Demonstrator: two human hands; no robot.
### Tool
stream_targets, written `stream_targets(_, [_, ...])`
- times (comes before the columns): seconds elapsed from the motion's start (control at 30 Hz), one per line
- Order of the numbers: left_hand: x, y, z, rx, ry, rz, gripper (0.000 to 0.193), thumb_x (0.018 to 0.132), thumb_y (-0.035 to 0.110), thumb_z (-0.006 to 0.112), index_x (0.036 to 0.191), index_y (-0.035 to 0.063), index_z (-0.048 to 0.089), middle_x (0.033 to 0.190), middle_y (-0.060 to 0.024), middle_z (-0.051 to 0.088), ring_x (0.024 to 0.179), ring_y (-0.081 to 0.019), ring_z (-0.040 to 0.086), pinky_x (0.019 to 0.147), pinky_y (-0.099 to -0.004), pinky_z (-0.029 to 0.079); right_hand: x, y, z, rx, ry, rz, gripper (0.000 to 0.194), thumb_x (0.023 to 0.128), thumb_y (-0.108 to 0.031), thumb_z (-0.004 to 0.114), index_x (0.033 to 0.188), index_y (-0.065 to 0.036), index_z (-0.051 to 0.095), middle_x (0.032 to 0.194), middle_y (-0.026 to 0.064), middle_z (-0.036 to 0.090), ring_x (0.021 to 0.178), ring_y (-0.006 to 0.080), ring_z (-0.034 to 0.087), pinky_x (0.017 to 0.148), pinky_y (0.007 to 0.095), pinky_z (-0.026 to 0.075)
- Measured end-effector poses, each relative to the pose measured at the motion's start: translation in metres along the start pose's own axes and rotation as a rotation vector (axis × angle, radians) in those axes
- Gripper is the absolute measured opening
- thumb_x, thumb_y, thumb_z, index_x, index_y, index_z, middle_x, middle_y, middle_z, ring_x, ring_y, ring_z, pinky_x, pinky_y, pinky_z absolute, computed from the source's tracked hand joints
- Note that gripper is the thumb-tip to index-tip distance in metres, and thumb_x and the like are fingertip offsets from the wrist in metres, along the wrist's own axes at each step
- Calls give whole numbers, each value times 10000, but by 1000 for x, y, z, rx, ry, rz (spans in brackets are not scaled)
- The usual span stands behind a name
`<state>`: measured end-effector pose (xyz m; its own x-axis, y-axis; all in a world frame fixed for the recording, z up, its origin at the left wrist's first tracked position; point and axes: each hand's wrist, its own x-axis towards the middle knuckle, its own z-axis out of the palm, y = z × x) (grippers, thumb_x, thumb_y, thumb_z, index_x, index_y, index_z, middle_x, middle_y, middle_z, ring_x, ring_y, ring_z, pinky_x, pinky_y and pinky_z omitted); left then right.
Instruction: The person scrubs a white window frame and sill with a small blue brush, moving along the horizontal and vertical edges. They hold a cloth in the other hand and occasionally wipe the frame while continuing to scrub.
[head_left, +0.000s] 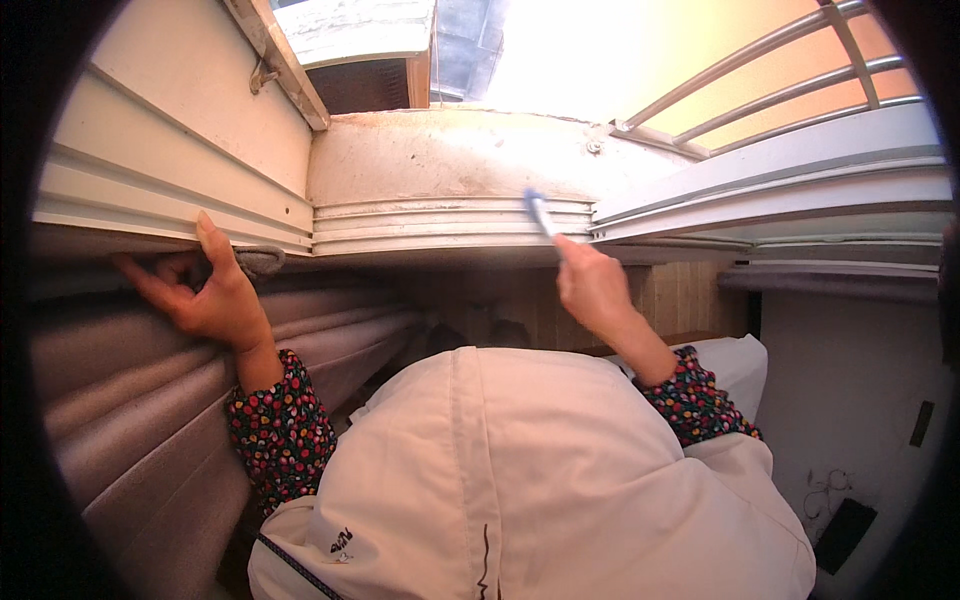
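My right hand (595, 283) is closed around the handle of a small brush (538, 210), likely a toothbrush. It has a white handle and a blue head, both blurred. The head is over the white window track (450, 223), near its right end; whether the bristles touch it is unclear. My left hand (214, 292) is at the left window frame (187, 202), thumb against its lower edge and index finger stretched out beneath. A piece of grey cloth (260, 261) shows beside the thumb; the curled fingers are in shadow, so I cannot tell whether they hold it.
Beyond the track lies a stained outer sill (450, 154) with a bolt (594, 148). Metal railing bars (750, 67) are at upper right, above the right sash (772, 187). A pleated curtain (150, 382) hangs at left. A boxy unit (360, 52) stands outside.
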<state>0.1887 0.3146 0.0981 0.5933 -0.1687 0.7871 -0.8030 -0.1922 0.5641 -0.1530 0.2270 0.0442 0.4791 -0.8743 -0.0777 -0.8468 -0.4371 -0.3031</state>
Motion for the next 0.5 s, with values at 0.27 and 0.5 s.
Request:
stream_targets(0.27, [2,2,2,-3,20,54,772,756,109,703,1376,-27,263,723,-17,556,592,-75,449,542,-208,423,0,5,-25,-67,38,-36,345,775,-65,538,1118,-41,537,772,183,589,662,357,592,592,437,492])
stream_targets(0.5, [4,7,2,-7,22,43,776,753,108,706,1375,-30,263,754,-32,577,611,-78,464,566,-211,440,20,-22,6,81,-64,-107,375,770,-53,542,1146,-48,535,808,195,596,726,351,592,631,449,476])
